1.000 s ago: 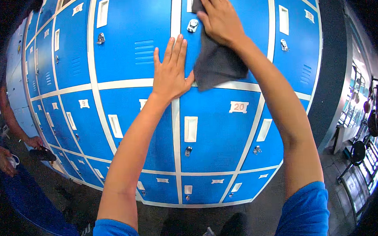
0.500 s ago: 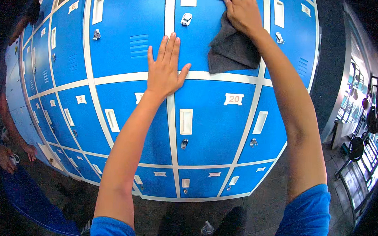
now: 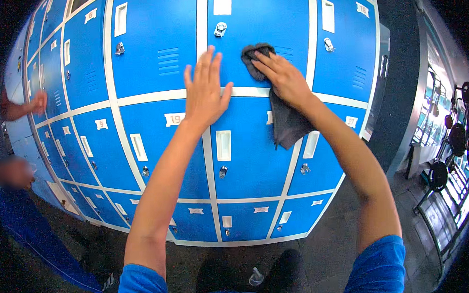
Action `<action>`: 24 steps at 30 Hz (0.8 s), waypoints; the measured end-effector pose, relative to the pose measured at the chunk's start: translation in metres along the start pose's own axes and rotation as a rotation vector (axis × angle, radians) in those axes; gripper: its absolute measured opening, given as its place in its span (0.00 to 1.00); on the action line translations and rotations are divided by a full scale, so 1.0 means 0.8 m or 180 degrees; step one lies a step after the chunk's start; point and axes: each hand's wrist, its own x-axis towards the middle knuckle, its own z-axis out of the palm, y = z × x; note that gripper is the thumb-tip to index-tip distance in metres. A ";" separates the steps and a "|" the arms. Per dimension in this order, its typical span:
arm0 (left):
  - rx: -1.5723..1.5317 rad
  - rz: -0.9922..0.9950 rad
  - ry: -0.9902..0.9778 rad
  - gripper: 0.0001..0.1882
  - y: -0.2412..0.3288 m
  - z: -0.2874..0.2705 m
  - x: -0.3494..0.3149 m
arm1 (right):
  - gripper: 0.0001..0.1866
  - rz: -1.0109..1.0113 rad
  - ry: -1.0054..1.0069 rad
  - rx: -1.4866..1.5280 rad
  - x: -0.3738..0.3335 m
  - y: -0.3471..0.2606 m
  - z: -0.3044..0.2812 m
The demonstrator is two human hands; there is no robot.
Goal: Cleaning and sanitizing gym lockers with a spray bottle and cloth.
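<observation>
In front of me rises a bank of blue lockers with white frames, recessed white handles and small metal locks. My right hand presses a dark grey cloth against the upper middle locker door, near its lower vents. Part of the cloth bunches under the fingers, and the rest hangs down over the door below. My left hand, fingers stretched out and holding nothing, is at the white strip between locker columns; whether it touches the surface I cannot tell.
At the left another person works by the lockers, with a hand near a door and blue trousers. Gym equipment stands to the right. A small clear object lies near my legs on the dark floor.
My right hand has moved down and left with the cloth, from high on the door to near its lower vents. The other person's hand has risen toward the lockers.
</observation>
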 end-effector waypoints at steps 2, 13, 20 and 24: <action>-0.0674 -0.0199 -0.0448 0.37 0.035 -0.009 -0.008 | 0.24 0.0438 0.0114 0.0460 -0.014 -0.020 -0.008; -0.2525 -0.1507 -0.1084 0.50 0.144 0.004 -0.027 | 0.16 0.3825 0.1192 0.3782 -0.028 -0.075 -0.053; -0.4380 -0.1628 -0.2248 0.28 0.126 0.011 -0.035 | 0.19 0.4246 0.1703 0.4744 -0.057 -0.123 -0.128; -0.3363 -0.1657 -0.1937 0.15 0.147 -0.015 -0.022 | 0.18 0.3883 0.1263 0.3634 -0.099 -0.135 -0.151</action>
